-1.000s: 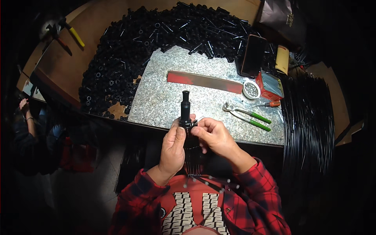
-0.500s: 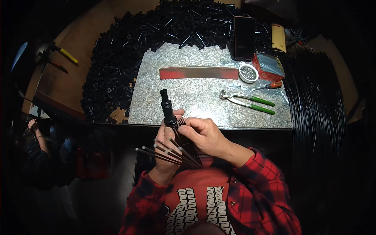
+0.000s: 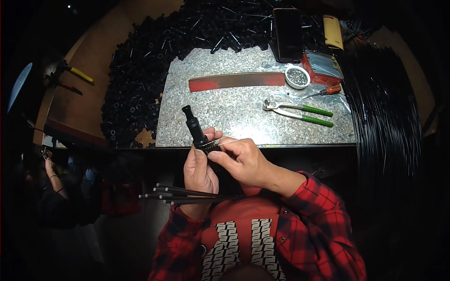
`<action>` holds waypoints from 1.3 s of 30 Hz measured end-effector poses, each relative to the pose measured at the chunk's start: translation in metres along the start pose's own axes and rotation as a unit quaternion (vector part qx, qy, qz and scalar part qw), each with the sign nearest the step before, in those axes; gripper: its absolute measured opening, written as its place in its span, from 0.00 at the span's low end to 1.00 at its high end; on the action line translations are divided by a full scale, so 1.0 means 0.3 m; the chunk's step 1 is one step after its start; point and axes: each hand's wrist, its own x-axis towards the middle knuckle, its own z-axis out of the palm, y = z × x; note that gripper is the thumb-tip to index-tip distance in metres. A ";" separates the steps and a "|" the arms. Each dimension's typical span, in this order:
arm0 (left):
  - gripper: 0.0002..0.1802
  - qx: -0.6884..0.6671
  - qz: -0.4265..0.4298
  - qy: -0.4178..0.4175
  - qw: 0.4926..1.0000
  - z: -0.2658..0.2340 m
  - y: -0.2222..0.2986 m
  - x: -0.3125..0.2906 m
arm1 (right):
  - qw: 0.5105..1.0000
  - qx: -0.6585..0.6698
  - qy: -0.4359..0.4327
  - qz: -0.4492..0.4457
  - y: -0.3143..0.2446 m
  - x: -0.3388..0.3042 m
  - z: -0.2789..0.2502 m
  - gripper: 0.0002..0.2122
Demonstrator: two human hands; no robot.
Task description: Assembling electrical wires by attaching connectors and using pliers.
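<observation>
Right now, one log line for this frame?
left hand: grips black tube | right hand: pinches thin wire at tube | black rods: below hands | pliers: on stone slab

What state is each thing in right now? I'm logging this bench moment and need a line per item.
black tube part: held tilted in both hands, above the slab's near edge.
left hand: gripping the part from below.
right hand: pinching a thin wire at the part.
thin black rods: bundled, sticking out leftward below the hands.
green-handled pliers: lying flat on the slab, jaws shut.
small white bowl: upright, filled with small metal bits.
phone: screen dark.
</observation>
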 end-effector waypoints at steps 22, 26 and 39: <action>0.22 -0.012 -0.022 -0.101 0.995 -0.006 0.029 0.011 | 0.976 0.147 -0.119 0.107 -0.006 0.011 -0.050 0.12; 0.24 0.038 0.053 -0.022 0.998 0.004 -0.017 0.004 | 0.985 0.130 -0.079 0.079 0.025 0.012 -0.033 0.13; 0.20 -0.074 -0.039 -0.087 0.993 -0.005 0.016 0.018 | 0.989 0.115 -0.086 -0.022 0.051 0.027 -0.042 0.12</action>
